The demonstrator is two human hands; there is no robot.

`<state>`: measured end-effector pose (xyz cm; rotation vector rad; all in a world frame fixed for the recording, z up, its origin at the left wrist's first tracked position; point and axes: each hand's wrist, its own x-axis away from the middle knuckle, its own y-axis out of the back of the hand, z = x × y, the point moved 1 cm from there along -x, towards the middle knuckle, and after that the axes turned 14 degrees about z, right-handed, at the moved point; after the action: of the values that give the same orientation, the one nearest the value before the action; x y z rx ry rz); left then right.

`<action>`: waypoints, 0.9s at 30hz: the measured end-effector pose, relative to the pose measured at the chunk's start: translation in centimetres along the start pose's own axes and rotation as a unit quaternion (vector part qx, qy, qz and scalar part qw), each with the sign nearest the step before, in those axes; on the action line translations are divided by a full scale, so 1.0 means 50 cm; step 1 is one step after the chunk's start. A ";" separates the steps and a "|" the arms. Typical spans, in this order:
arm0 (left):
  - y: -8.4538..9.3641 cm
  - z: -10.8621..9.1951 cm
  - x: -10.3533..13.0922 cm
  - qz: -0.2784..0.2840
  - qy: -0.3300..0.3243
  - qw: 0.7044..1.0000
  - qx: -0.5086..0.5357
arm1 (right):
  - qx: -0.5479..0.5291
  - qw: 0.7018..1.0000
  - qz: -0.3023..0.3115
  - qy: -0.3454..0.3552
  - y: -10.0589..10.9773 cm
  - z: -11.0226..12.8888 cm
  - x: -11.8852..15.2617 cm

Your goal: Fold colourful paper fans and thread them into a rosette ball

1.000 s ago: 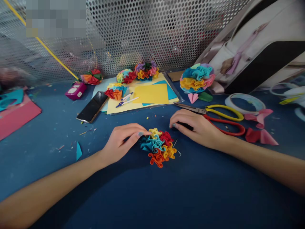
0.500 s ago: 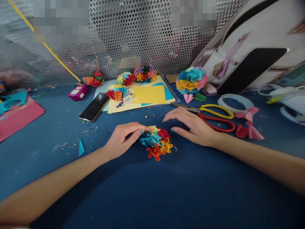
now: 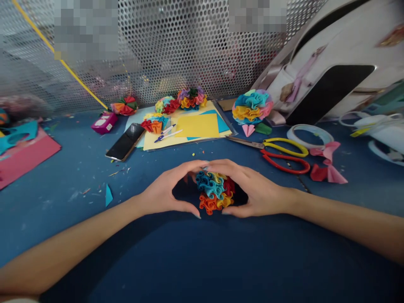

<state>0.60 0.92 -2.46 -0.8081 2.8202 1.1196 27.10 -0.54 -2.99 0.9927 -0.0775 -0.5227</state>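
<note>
A ruffled ball of curled paper (image 3: 215, 191) in teal, light blue, orange, yellow and red rests on the blue table. My left hand (image 3: 172, 189) curves around its left side, fingers behind and thumb in front near the orange curls. From the other side my right hand (image 3: 252, 189) cups it, thumb at the lower front by the yellow curls. Behind the ball the fingertips of both hands meet. Gaps show between both palms and the paper, and its back is partly hidden by my fingers.
Scissors (image 3: 277, 155), a tape roll (image 3: 311, 135) and pink paper bows (image 3: 328, 163) lie at right. Behind are a phone (image 3: 124, 142), pens (image 3: 167, 134), yellow paper (image 3: 197, 125) and a bigger paper ball (image 3: 252, 106). A bag (image 3: 347, 46) leans against perforated metal (image 3: 176, 42).
My right hand has come down and closed in around the paper ball. My left hand has gone from touching its top to cupping its side. The ball has shifted slightly right.
</note>
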 end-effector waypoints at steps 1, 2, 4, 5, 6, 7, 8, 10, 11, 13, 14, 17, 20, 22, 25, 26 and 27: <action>0.000 0.001 0.000 -0.005 -0.002 1.000 0.010 | -0.006 1.000 0.000 -0.001 0.001 0.000 0.000; 0.000 0.001 0.001 -0.009 -0.005 1.000 0.018 | -0.011 1.000 0.000 -0.003 0.002 0.001 0.000; -0.001 0.003 0.004 -0.017 -0.009 0.999 0.028 | -0.019 1.000 -0.003 -0.009 0.003 0.002 0.001; -0.003 0.003 0.005 -0.023 -0.011 0.999 0.027 | -0.024 1.000 -0.004 -0.012 0.003 0.002 0.001; -0.004 0.002 0.006 -0.029 -0.011 0.999 0.021 | -0.028 0.999 -0.006 -0.015 0.003 0.002 0.002; -0.006 0.001 0.007 -0.034 -0.008 0.999 0.009 | -0.033 0.999 -0.008 -0.018 0.002 0.001 0.002; -0.008 -0.001 0.008 -0.040 -0.004 0.999 -0.005 | -0.039 0.999 -0.011 -0.020 0.002 0.000 0.002; -0.012 -0.006 0.008 -0.059 0.000 0.998 -0.030 | -0.051 0.998 -0.017 -0.025 0.001 0.000 0.002; -0.014 -0.010 0.007 -0.073 -0.002 0.997 -0.040 | -0.057 0.998 -0.021 -0.027 0.001 0.001 0.001; -0.017 -0.018 0.005 -0.097 -0.003 0.993 -0.061 | -0.070 0.997 -0.026 -0.036 -0.001 0.003 -0.001; -0.018 -0.022 0.004 -0.103 -0.003 0.992 -0.075 | -0.075 0.996 -0.029 -0.041 -0.003 0.005 -0.002; -0.023 -0.030 0.001 -0.105 0.009 0.990 -0.099 | -0.087 0.994 -0.031 -0.049 -0.006 0.011 -0.004; -0.031 -0.032 0.000 -0.128 0.029 0.990 -0.058 | -0.100 0.993 -0.030 -0.058 -0.009 0.016 -0.005; -0.037 -0.033 -0.002 -0.151 0.048 0.987 -0.009 | -0.109 0.991 -0.036 -0.067 -0.011 0.019 -0.006; -0.043 -0.035 -0.007 -0.189 0.081 0.977 0.064 | -0.116 0.989 -0.052 -0.077 -0.016 0.022 -0.007; -0.044 -0.036 -0.008 -0.202 0.091 0.972 0.085 | -0.119 0.988 -0.059 -0.080 -0.019 0.023 -0.008; -0.044 -0.037 -0.009 -0.212 0.098 0.967 0.102 | -0.125 0.986 -0.066 -0.085 -0.021 0.023 -0.009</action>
<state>2.38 -1.41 -2.42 -1.4753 2.6476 0.7092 25.96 -1.70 -3.15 0.7097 -0.0960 -0.7201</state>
